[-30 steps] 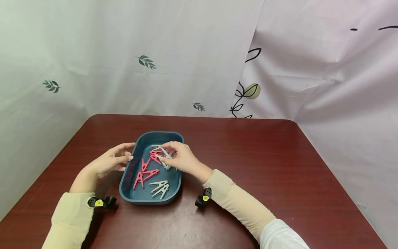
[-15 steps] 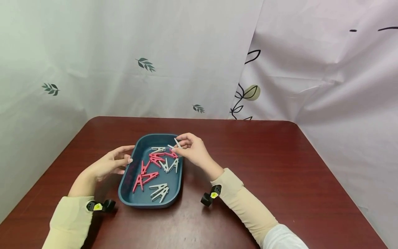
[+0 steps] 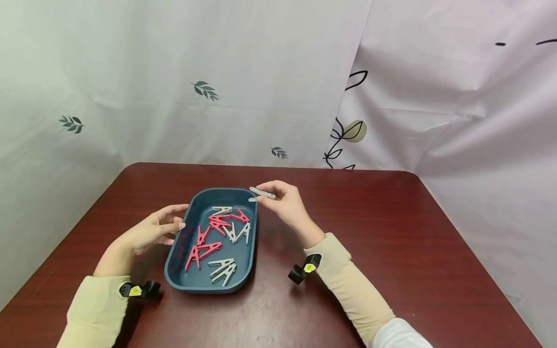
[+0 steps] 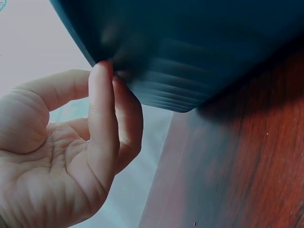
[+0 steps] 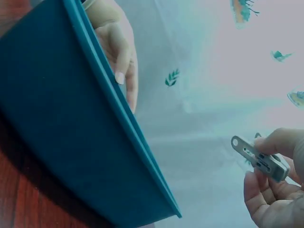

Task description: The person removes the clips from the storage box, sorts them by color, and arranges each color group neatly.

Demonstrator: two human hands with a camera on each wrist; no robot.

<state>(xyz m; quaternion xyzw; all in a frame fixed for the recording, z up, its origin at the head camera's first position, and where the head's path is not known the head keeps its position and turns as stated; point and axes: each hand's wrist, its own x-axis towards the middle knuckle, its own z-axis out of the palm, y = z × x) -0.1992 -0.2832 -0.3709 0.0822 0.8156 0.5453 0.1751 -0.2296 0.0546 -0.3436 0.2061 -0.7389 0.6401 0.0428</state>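
Staged recording corner, printed curtain backdrops, bare red-brown table

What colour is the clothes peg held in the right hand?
Light grey. The clothes peg shows best in the right wrist view, pinched by the right hand.

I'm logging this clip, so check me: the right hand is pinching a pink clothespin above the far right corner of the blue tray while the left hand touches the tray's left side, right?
Not quite. The clothespin pinched by the right hand is white, not pink, as the head and right wrist views show. The rest stands: it is above the blue tray's far right corner, and the left hand touches the tray's left side.
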